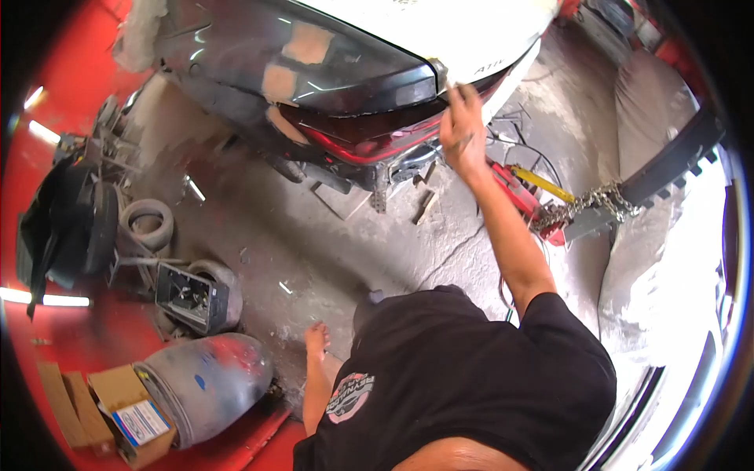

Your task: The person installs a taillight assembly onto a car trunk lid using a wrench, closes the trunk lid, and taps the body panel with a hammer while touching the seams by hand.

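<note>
My right hand (463, 133) reaches forward to the rear corner of a car, at the seam where the dark rear quarter panel (369, 67) meets the white trunk lid (440, 27). Its fingertips are blurred by motion, and whether anything is pinched in them I cannot make out. Just below that seam sits the red tail light (369, 141). Tan filler patches (308, 44) show on the dark panel. My left hand (316, 339) hangs low beside my body with its fingers curled, and nothing shows in it.
To the right lie a red jack (514, 192) with a yellow bar, a chain (581, 208) and a dark notched beam (667, 169). On the left are a tire (147, 225), a black housing (191, 298), a grey drum (212, 385) and a cardboard box (129, 408).
</note>
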Demonstrator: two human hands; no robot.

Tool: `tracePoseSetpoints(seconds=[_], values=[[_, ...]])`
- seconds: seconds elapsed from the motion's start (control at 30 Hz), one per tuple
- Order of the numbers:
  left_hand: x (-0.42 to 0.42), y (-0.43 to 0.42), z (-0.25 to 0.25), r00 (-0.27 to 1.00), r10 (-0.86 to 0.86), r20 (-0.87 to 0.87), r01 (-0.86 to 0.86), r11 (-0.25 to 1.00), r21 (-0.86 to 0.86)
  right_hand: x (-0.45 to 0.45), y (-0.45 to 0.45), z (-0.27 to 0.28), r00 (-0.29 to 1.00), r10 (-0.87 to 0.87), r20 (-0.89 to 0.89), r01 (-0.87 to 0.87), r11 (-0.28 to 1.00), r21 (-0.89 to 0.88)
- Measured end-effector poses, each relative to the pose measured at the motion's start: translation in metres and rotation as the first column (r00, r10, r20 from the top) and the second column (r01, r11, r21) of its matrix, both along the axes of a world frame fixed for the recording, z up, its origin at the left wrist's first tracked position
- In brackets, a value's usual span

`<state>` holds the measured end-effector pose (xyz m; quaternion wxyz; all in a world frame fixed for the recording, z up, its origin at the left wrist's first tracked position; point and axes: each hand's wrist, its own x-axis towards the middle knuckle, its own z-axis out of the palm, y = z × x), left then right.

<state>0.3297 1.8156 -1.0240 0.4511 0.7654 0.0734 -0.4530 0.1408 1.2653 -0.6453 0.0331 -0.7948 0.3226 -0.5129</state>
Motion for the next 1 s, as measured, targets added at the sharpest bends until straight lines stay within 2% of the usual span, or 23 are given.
tracePoseSetpoints(seconds=[0.03,0.1,0.17,0.3,0.37,0.4,0.43,0.5,0.57,0.63,0.67,0.7,0.77,0.83,0.9,0.97,1.0], values=[[0.023,-0.006,0.002,1.0,-0.027,-0.008,0.027,1.0,0.004,0.001,-0.009,0.023,0.998,-0.052,-0.041,0.046,0.99,-0.133],[0.066,-0.019,-0.003,0.988,-0.142,0.065,0.139,0.989,0.044,0.004,-0.031,0.041,0.983,-0.115,-0.143,0.097,0.987,-0.128],[0.098,-0.044,0.012,0.982,-0.173,0.073,0.172,0.985,0.021,0.006,-0.044,0.043,0.932,-0.17,-0.319,0.113,0.976,-0.188],[0.144,-0.097,0.041,0.89,-0.265,0.372,0.297,0.954,-0.031,0.018,-0.054,0.02,0.958,-0.161,-0.239,0.121,0.977,-0.173],[0.172,-0.136,0.037,0.73,-0.265,0.63,0.419,0.901,-0.107,0.012,-0.047,0.02,0.93,-0.197,-0.309,0.146,0.973,-0.179],[0.168,-0.168,0.073,0.669,-0.223,0.708,0.447,0.883,-0.144,0.012,-0.043,0.023,0.915,-0.224,-0.335,0.169,0.968,-0.186],[0.154,-0.202,0.131,0.604,-0.176,0.777,0.478,0.861,-0.177,0.011,-0.043,0.026,0.914,-0.231,-0.334,0.176,0.966,-0.187],[0.142,-0.259,0.19,0.561,-0.103,0.821,0.502,0.832,-0.238,0.008,-0.042,0.03,0.885,-0.237,-0.4,0.182,0.969,-0.17],[0.12,-0.304,0.261,0.518,-0.059,0.854,0.597,0.74,-0.311,0.009,-0.036,0.034,0.872,-0.257,-0.417,0.206,0.965,-0.163],[0.102,-0.339,0.306,0.307,0.059,0.95,0.703,0.658,-0.269,0.023,-0.026,0.039,0.86,-0.278,-0.428,0.231,0.96,-0.159],[0.09,-0.353,0.33,0.29,0.099,0.952,0.736,0.612,-0.287,0.04,-0.015,0.041,0.853,-0.263,-0.45,0.235,0.965,-0.118],[0.08,-0.366,0.35,0.273,0.136,0.952,0.77,0.563,-0.302,0.058,-0.002,0.042,0.846,-0.249,-0.471,0.242,0.967,-0.075],[0.066,-0.392,0.372,0.196,0.215,0.957,0.837,0.472,-0.277,0.099,0.03,0.035,0.812,-0.147,-0.565,0.051,0.982,-0.182],[0.059,-0.415,0.393,-0.015,0.277,0.961,0.873,0.473,-0.122,0.117,0.039,0.036,0.856,-0.146,-0.496,0.036,0.974,-0.224],[0.057,-0.427,0.405,-0.066,0.257,0.964,0.878,0.474,-0.066,0.104,0.026,0.045,0.823,-0.2,-0.532,0.063,0.962,-0.265],[0.057,-0.432,0.416,-0.119,0.275,0.954,0.885,0.464,-0.023,0.082,0.011,0.057,0.799,-0.243,-0.55,0.167,0.968,-0.185],[0.058,-0.435,0.417,-0.136,0.269,0.954,0.893,0.451,0.001,0.064,-0.005,0.05,0.749,-0.379,-0.543,0.28,0.924,-0.26]])
